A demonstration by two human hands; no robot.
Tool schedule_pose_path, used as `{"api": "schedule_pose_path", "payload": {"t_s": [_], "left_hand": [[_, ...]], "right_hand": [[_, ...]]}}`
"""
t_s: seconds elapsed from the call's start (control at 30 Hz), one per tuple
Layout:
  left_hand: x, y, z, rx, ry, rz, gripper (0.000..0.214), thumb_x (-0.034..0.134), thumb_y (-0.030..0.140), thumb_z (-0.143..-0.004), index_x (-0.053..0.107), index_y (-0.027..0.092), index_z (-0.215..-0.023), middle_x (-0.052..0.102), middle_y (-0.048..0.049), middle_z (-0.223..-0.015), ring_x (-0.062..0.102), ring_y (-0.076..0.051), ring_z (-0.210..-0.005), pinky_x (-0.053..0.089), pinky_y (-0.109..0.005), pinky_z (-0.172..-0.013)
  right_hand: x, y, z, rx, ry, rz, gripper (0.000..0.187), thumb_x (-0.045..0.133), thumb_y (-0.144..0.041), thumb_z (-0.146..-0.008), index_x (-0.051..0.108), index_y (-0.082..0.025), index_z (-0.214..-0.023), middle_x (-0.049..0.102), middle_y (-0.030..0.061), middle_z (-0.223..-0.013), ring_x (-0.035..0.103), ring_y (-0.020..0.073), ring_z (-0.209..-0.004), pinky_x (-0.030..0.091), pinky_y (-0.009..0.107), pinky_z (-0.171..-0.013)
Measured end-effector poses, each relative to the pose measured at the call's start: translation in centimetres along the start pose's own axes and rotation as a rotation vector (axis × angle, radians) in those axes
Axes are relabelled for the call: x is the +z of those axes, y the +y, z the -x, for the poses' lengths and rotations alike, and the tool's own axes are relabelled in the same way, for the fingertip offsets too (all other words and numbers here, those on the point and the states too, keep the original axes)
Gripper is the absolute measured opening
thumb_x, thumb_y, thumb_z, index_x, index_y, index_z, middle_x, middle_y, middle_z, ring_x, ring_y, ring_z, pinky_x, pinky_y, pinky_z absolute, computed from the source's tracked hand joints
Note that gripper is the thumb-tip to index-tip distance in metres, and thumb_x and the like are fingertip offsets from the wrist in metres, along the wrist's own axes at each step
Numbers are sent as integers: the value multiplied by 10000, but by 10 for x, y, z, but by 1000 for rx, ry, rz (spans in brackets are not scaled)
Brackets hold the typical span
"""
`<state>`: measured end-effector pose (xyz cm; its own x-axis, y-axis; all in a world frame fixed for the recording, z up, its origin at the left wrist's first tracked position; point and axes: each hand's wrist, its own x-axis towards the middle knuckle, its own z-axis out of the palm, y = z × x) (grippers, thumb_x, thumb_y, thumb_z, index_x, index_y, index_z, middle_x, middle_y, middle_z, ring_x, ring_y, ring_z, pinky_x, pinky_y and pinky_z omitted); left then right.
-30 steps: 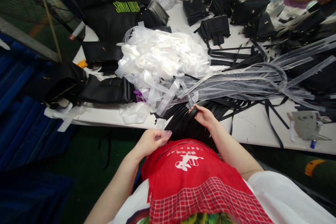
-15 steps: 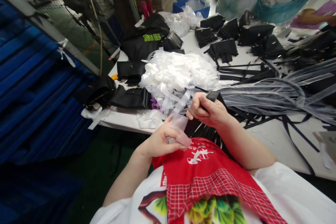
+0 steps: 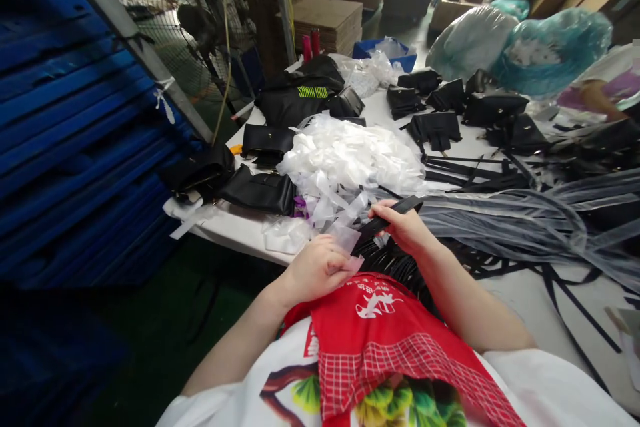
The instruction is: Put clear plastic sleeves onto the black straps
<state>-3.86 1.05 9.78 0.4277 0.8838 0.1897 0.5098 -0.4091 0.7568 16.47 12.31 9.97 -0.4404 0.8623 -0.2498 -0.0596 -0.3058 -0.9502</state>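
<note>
Your left hand [image 3: 320, 268] is closed on translucent plastic film [image 3: 344, 237] and your right hand [image 3: 400, 227] grips a black strap [image 3: 371, 227], both just below the frame's centre. You can't make out whether the strap's lower end touches the film. At the right edge, a co-worker [image 3: 599, 100] is cut off and blurred. Half a second ago your right hand was curled knuckles-up; now it has turned, the strap slanting down-left toward the film.

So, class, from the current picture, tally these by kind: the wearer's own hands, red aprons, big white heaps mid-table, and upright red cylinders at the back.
Hands: 2 (left hand, right hand)
Red apron: 1
White heap: 1
Red cylinders: 2
Total: 6
</note>
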Motion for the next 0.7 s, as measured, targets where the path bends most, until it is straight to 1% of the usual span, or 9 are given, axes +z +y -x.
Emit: {"api": "schedule_pose_path", "payload": {"t_s": [0.07,0.17,0.23,0.3,0.37,0.43,0.5,0.63,0.7], "left_hand": [[-2,-1,4,-27,-40,93,114,665,240,-850,779,236,-840,762,-33,-852,682,-183,-851,445,-339,-953],[-10,-5,11,-94,-117,318,148,675,282,-852,784,182,-863,762,-74,-905,685,-186,-849,502,-296,-845],[-14,-9,18,-156,-153,456,216,687,334,-844,781,140,-836,757,-102,-889,689,-189,-814,528,-272,-765],[-17,-12,24,-238,-154,542,287,693,387,-836,775,114,-803,746,-108,-836,682,-181,-746,537,-259,-695],[-17,-14,29,-301,-128,595,338,691,422,-832,768,95,-787,731,-108,-790,665,-167,-671,528,-244,-619],[-14,-14,31,-315,-97,619,349,687,426,-835,766,87,-809,726,-113,-796,660,-165,-651,519,-239,-589],[-10,-13,31,-283,-79,599,318,682,400,-845,769,95,-836,729,-113,-811,665,-169,-669,520,-244,-611],[-5,-10,31,-180,-23,479,210,666,308,-866,780,131,-866,745,-97,-836,681,-170,-733,516,-244,-693],[-6,-9,34,-146,24,400,177,657,276,-872,782,152,-895,752,-87,-859,686,-171,-775,515,-250,-740]], "right_hand": [[-2,3,5,13,-7,-48,228,802,-371,-704,730,-158,-739,675,21,-661,578,103,-530,456,196,-469],[-11,0,12,16,1,-92,197,818,-310,-692,743,-165,-802,717,29,-750,635,110,-643,507,190,-585],[-21,-3,16,39,19,-131,232,828,-281,-678,746,-175,-866,737,37,-808,664,125,-693,533,208,-636],[-31,-5,20,62,40,-161,283,839,-249,-657,742,-183,-914,747,41,-856,677,135,-706,546,222,-644],[-37,-5,21,64,57,-179,293,836,-239,-657,738,-183,-927,749,46,-876,682,140,-707,554,232,-644],[-37,-2,22,66,57,-202,266,818,-277,-688,738,-177,-922,747,55,-880,690,156,-722,569,258,-669],[-30,2,22,76,30,-215,267,795,-336,-721,738,-169,-921,742,64,-861,689,164,-698,577,276,-666],[-9,6,27,129,-64,-135,322,791,-402,-727,733,-146,-913,709,60,-711,655,154,-577,528,230,-505],[-3,4,31,94,-59,-58,327,779,-429,-743,726,-142,-888,685,53,-634,644,158,-541,521,234,-488]]}}
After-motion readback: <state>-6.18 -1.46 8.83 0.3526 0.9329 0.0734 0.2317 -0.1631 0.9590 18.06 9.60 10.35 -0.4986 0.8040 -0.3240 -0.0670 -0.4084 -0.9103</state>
